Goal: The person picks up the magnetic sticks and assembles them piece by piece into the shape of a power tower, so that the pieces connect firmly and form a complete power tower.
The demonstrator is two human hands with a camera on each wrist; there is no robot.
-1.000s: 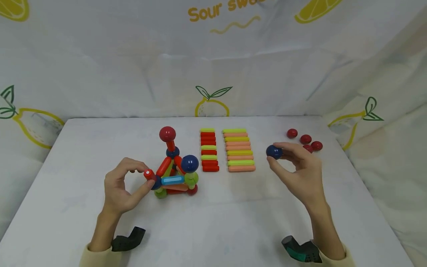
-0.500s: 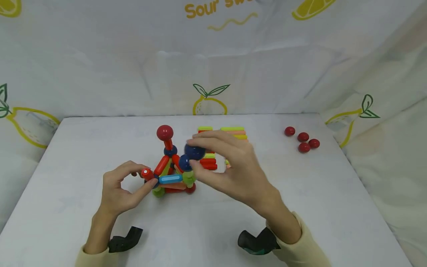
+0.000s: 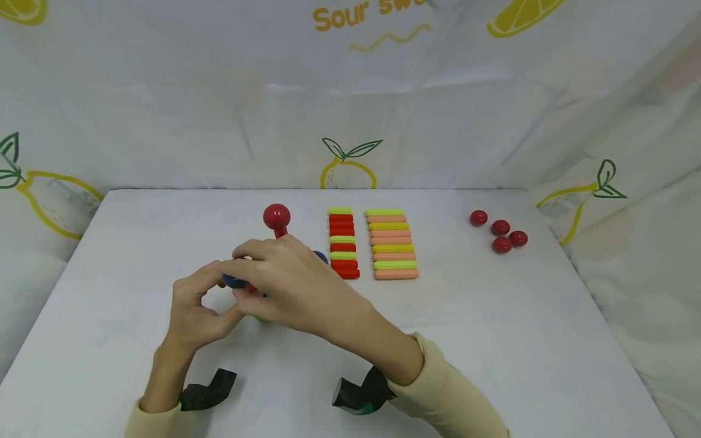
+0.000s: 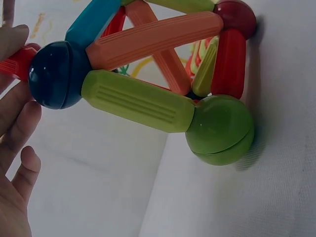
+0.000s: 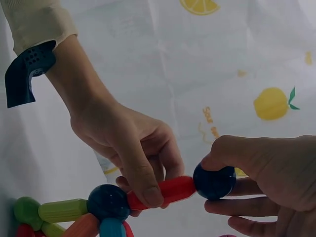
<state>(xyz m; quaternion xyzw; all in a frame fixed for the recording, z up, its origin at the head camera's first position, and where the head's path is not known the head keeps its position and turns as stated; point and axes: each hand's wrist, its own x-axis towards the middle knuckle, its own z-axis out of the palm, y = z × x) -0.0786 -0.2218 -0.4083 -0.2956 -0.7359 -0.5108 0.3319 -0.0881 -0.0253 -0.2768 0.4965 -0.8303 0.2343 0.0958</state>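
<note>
Right fingers pinched on a blue ball, now against the red rod between pinched left fingers.

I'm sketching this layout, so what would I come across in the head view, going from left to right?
Left hand → raised red ball → column of short red and green sticks → column of longer green, orange and yellow sticks → four loose red balls.

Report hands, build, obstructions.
Left hand pinches short red rod on multicoloured rod-and-ball frame. Right hand holds glossy blue ball at rod's tip. Right hand partly hides frame, head view.
</note>
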